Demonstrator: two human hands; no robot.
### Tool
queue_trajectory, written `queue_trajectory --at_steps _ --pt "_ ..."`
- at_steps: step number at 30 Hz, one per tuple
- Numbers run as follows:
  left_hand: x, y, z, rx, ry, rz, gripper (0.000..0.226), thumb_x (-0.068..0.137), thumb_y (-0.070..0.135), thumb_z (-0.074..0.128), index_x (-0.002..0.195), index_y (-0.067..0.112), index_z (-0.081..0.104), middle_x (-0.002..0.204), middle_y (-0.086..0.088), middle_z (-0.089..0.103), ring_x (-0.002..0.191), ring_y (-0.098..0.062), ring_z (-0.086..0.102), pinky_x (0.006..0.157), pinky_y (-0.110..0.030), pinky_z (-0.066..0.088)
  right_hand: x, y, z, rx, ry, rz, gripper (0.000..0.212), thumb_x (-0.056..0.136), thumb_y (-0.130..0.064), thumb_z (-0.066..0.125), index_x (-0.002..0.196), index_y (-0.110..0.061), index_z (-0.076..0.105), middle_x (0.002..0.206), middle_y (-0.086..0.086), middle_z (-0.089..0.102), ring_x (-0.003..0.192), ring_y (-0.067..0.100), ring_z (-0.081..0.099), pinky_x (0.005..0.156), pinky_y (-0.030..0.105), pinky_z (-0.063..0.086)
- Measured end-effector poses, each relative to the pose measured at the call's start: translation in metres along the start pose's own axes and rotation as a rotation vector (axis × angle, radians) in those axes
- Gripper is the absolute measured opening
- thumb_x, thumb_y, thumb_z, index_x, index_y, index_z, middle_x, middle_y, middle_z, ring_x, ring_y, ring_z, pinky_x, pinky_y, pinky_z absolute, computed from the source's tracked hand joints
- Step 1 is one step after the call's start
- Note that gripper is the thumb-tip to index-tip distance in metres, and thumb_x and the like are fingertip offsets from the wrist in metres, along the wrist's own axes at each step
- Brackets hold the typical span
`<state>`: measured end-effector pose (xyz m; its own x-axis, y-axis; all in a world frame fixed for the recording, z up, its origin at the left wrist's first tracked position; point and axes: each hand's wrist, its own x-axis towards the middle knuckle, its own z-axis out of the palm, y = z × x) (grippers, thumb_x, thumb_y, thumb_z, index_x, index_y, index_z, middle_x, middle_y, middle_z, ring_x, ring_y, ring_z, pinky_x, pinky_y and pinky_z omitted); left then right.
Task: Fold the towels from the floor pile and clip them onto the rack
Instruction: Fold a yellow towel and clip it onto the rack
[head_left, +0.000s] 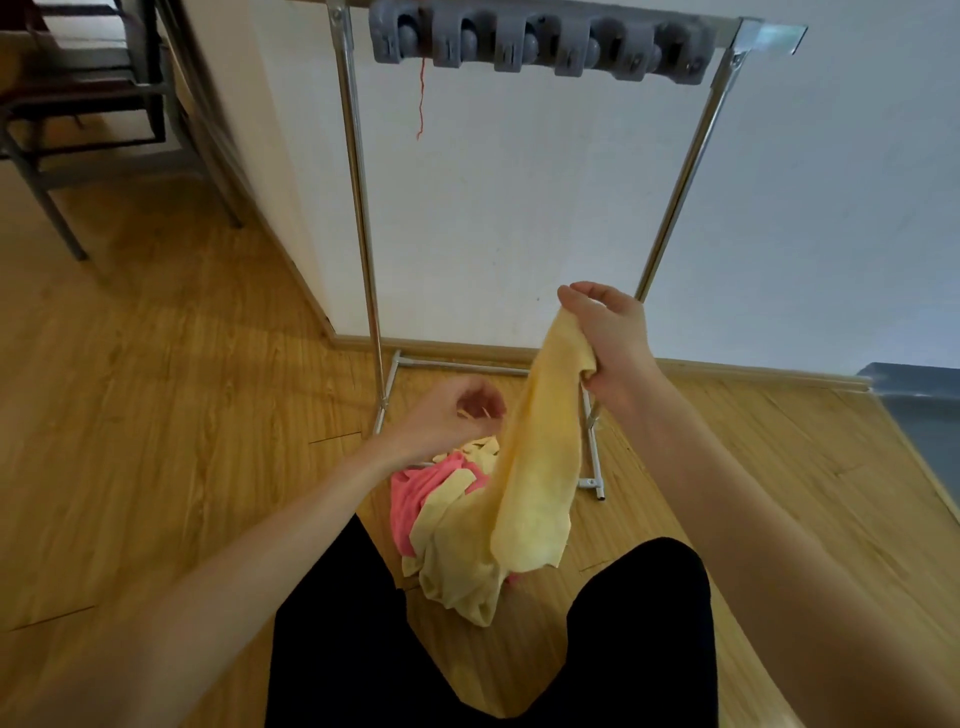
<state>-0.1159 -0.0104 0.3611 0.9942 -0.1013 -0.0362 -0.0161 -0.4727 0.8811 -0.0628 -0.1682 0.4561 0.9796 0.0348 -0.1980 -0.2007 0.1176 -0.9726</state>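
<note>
The right hand (605, 338) pinches a yellow towel (535, 457) by its top edge and holds it hanging in front of the metal rack (358, 208). The left hand (447, 415) hovers, loosely curled and blurred, above the floor pile (447, 530) of yellow and pink towels. Grey clips (540, 44) line the far top bar.

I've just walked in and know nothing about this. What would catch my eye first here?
A yellow towel hangs mid-air, gripped by the right hand in front of a metal rack. Under it, pink and yellow towels lie in a floor pile, which the left hand hovers over. Grey clips line the rack's top bar.
</note>
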Motion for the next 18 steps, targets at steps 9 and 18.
queue_trajectory --at_steps 9,18 --pt "-0.027 -0.005 0.03 0.266 0.287 0.091 0.053 0.073 0.057 0.071 0.108 0.022 0.052 0.101 0.012 0.053 0.086 -0.004 0.054 0.072 -0.02 0.048 -0.007 -0.001 0.03 0.185 0.059 0.005 0.025 0.092 -0.009 0.058 0.116 -0.002 0.057 0.079 0.003 0.056 0.061 0.012 0.055 0.052 0.021 0.05" --pt "-0.012 0.002 0.021 -0.357 0.321 -0.019 0.012 0.095 0.007 0.052 0.095 0.008 0.063 0.085 0.002 0.064 0.077 -0.003 0.06 0.07 -0.019 0.049 -0.006 0.002 -0.008 0.212 0.22 0.073 0.009 0.093 -0.009 0.054 0.089 -0.015 0.059 0.087 0.003 0.057 0.078 0.016 0.057 0.069 0.029 0.053"
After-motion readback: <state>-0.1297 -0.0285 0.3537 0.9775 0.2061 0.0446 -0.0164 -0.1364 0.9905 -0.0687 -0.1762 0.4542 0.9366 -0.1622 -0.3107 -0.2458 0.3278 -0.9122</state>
